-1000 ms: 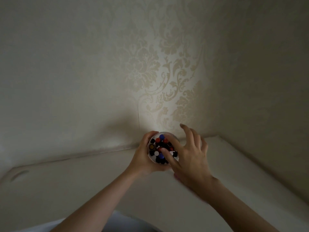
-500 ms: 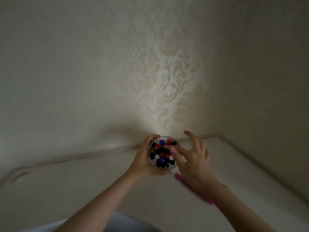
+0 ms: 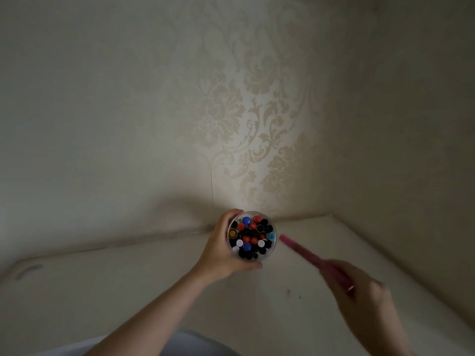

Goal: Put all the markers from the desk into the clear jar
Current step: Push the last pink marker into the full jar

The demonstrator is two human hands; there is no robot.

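Note:
The clear jar [image 3: 274, 246] stands upright on the white desk [image 3: 128, 291] near the wall corner. It is packed with several markers [image 3: 250, 237] whose red, blue, white and black caps point up. My left hand [image 3: 221, 255] wraps around the jar's left side and front. My right hand [image 3: 365, 301], blurred, is off to the right and lower, apart from the jar. It grips a pink marker [image 3: 305, 256] by its near end; the far tip points at the jar's right side without touching it.
Patterned wallpaper walls [image 3: 257, 124] meet in a corner right behind the jar. The desk's right side runs along the right wall. A few small dark specks [image 3: 293, 294] lie on the desk in front of the jar.
My right hand has left the jar's top and moved right and toward me, now holding the pink marker that lay on the desk beneath it. The left hand and jar stayed put.

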